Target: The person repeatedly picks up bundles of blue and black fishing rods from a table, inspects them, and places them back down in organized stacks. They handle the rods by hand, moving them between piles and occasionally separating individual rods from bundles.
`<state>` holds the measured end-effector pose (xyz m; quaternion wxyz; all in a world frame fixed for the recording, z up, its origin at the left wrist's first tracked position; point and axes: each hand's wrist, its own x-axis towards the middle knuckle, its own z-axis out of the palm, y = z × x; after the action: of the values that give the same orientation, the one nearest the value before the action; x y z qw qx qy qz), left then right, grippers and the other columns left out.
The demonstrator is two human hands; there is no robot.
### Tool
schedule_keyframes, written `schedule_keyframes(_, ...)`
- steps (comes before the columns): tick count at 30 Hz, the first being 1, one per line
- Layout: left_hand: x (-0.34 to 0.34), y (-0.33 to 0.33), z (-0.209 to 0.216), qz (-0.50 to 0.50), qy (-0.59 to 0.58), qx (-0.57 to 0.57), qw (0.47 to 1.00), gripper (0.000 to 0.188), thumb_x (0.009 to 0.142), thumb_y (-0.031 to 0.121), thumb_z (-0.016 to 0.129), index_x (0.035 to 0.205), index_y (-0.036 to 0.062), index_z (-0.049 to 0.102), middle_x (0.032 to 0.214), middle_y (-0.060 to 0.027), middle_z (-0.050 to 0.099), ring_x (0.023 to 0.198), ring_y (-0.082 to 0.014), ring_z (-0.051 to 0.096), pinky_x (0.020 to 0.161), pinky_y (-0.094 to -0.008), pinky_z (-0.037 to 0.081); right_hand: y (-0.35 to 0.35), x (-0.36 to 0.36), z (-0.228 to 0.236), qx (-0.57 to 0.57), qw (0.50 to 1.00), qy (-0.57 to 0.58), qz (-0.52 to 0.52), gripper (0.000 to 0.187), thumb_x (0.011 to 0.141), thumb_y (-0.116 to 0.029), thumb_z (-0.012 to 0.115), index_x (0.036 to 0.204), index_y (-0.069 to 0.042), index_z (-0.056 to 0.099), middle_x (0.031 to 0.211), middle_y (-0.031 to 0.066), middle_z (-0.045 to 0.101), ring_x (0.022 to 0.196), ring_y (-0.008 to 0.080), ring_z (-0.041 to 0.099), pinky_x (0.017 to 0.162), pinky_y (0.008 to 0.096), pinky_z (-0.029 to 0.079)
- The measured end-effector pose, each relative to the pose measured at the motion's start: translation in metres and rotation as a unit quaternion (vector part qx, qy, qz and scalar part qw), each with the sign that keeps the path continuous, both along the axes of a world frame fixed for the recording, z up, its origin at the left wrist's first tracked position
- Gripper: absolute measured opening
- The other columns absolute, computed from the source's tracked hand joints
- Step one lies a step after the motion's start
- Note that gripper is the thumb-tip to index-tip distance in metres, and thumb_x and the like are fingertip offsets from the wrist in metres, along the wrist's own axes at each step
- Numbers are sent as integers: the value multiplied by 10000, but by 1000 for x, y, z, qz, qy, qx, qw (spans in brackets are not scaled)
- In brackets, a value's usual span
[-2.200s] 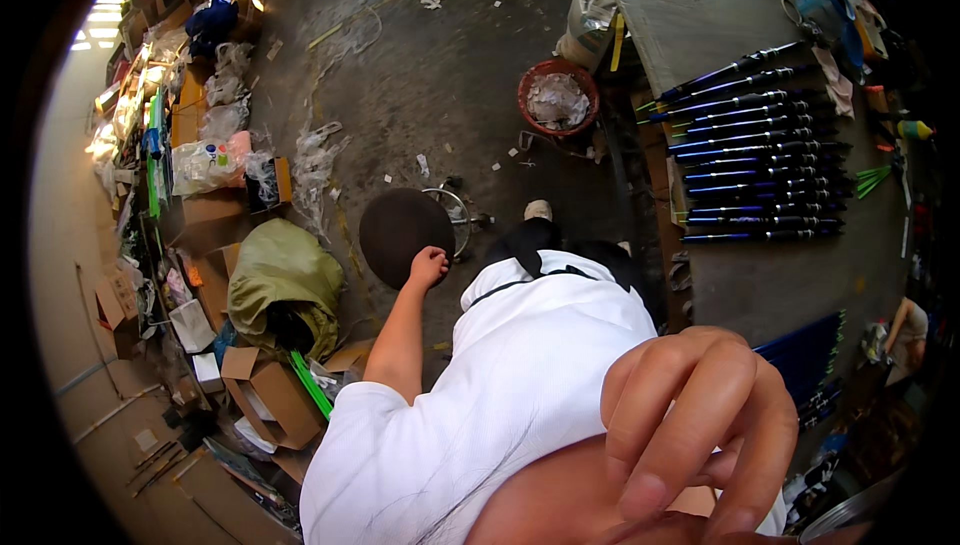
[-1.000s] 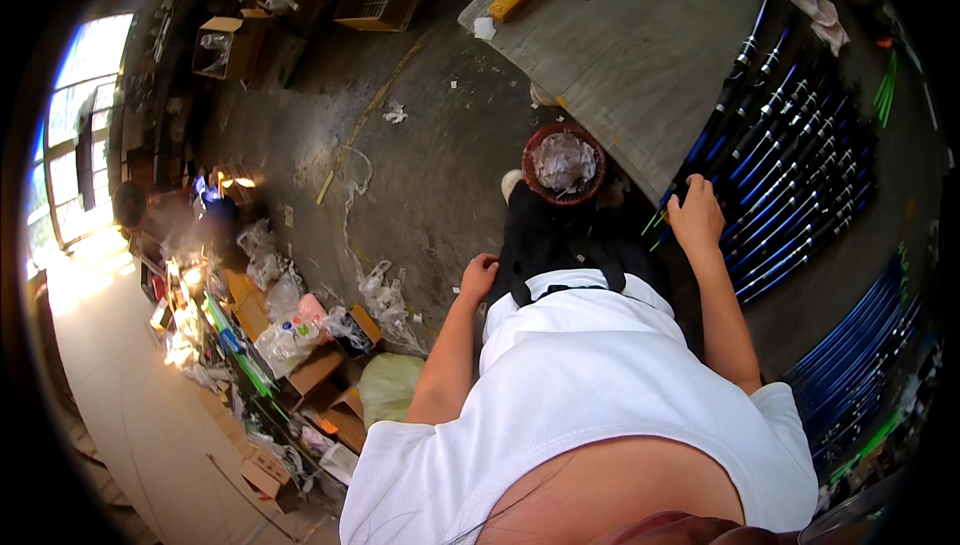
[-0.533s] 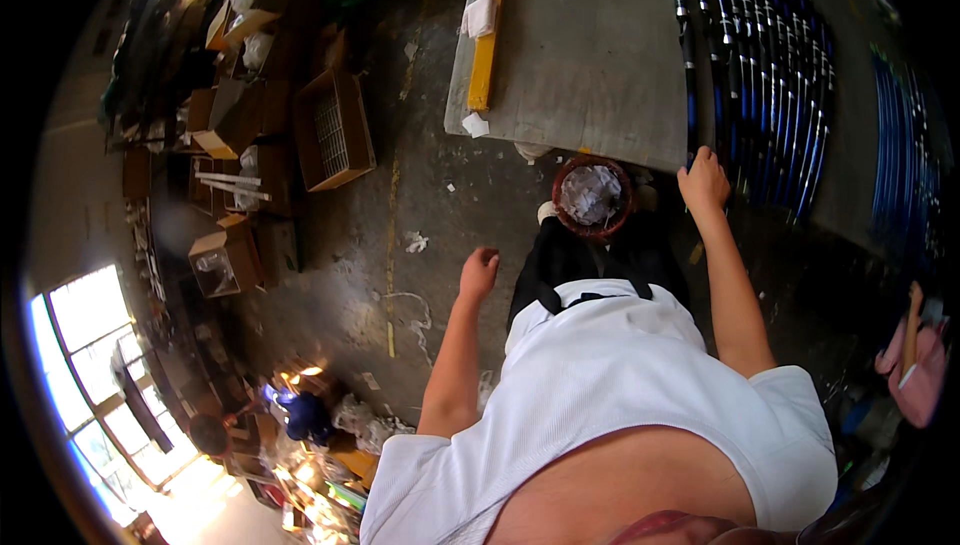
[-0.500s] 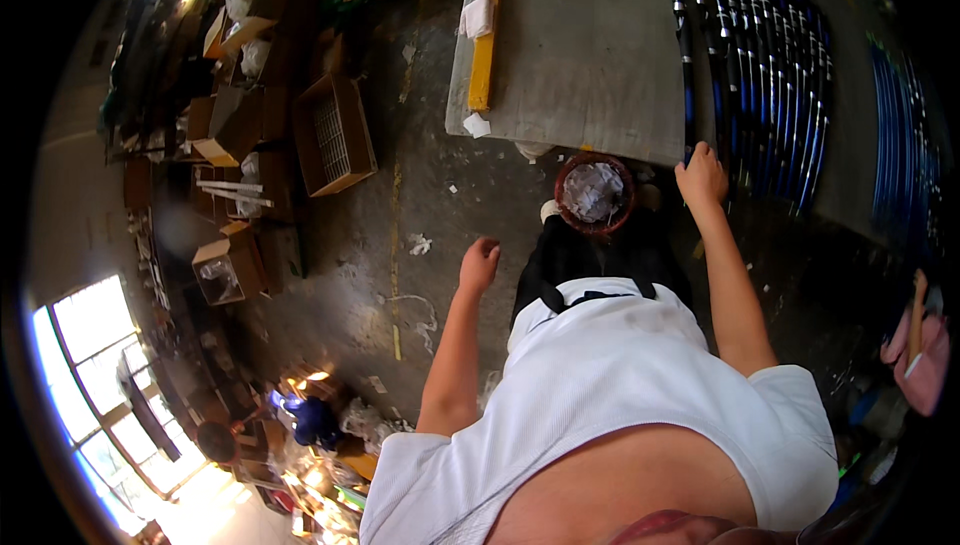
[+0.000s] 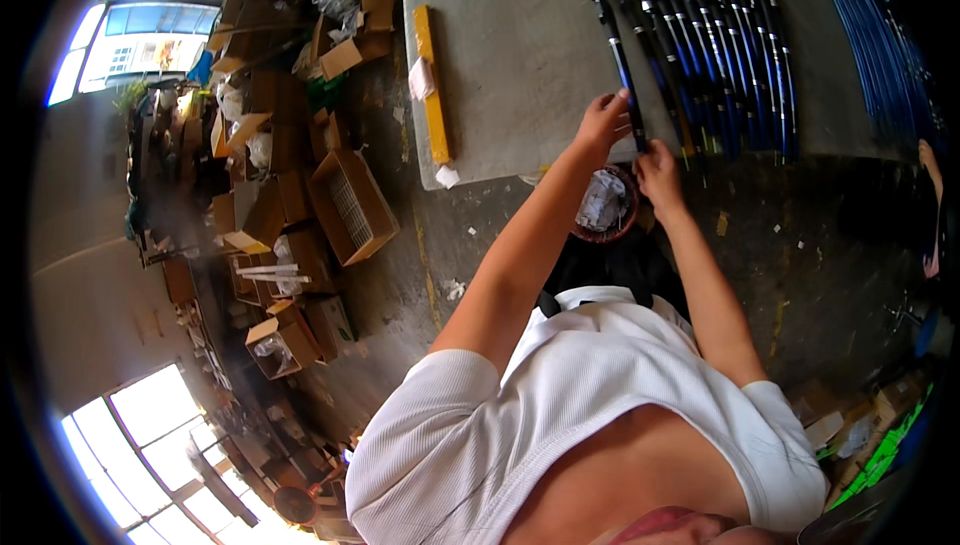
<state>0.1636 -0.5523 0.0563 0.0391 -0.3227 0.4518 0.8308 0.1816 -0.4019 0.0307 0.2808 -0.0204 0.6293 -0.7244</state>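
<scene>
Over the near edge of the table, the black and blue fishing rod (image 5: 615,47) with silver bands lies at the left of a row of similar rods (image 5: 715,45). My right hand (image 5: 660,183) is closed round its near end. A little farther up the same rod is my left hand (image 5: 602,125), its thumb and fingers at the shaft; part of that grip is hidden. Just below both hands, a round reddish-brown basket (image 5: 634,217) holds crumpled whitish scraps.
The grey table (image 5: 510,65) carries a yellow bar (image 5: 432,95) with a folded pale cloth (image 5: 421,79) on it. More blue rods (image 5: 865,45) lie at the far right. Open cardboard boxes (image 5: 352,207) stand along the left. A person's arm (image 5: 931,170) shows at the right edge.
My left hand has risen from beside my body to the rod. My right hand stays at the rod's near end. The view has shifted, so the table sits farther left.
</scene>
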Motion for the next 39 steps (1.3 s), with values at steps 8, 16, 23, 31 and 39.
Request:
schedule_keyframes(8, -50, 64, 20, 118, 78, 13, 990, 234, 946, 289, 448, 819, 145, 315, 560, 50, 295, 398, -53, 276, 349, -224, 229, 38, 9, 43, -177, 966, -170, -77, 189, 911, -197, 448, 1047, -80, 507, 721, 32, 560, 518, 88, 459, 446, 232, 338)
schedule_keyframes(16, -28, 92, 115, 149, 291, -75, 942, 171, 968, 265, 411, 887, 127, 352, 567, 26, 298, 419, -68, 262, 367, -224, 216, 52, 1, 82, -164, 982, -65, -65, 374, 904, -333, 499, 1145, -47, 484, 748, 42, 540, 526, 86, 426, 455, 231, 336)
schedule_keyframes(23, -3, 48, 166, 142, 317, -10, 938, 180, 963, 295, 419, 999, 124, 376, 628, 10, 322, 466, -74, 282, 397, -220, 237, 19, 23, 148, -204, 969, -102, -99, 245, 925, -253, 500, 1069, -55, 493, 675, 56, 523, 377, 38, 256, 367, 190, 212)
schedule_keyframes(31, 55, 33, 193, -33, 485, -158, 860, 677, 843, 140, 617, 1339, 120, 158, 820, -80, 535, 758, -200, 567, 732, -338, 477, -13, 69, 189, -275, 950, -69, -127, 204, 930, -288, 486, 940, -89, 526, 830, -22, 508, 715, 50, 492, 594, 195, 395)
schedule_keyframes(39, 97, 14, 211, -51, 434, -260, 861, 362, 903, 68, 456, 1183, -12, 239, 732, -132, 586, 663, -210, 618, 787, -394, 502, -54, 100, 212, -218, 957, 108, -157, 474, 955, -418, 349, 1221, -36, 441, 995, 35, 513, 792, 58, 484, 641, 189, 389)
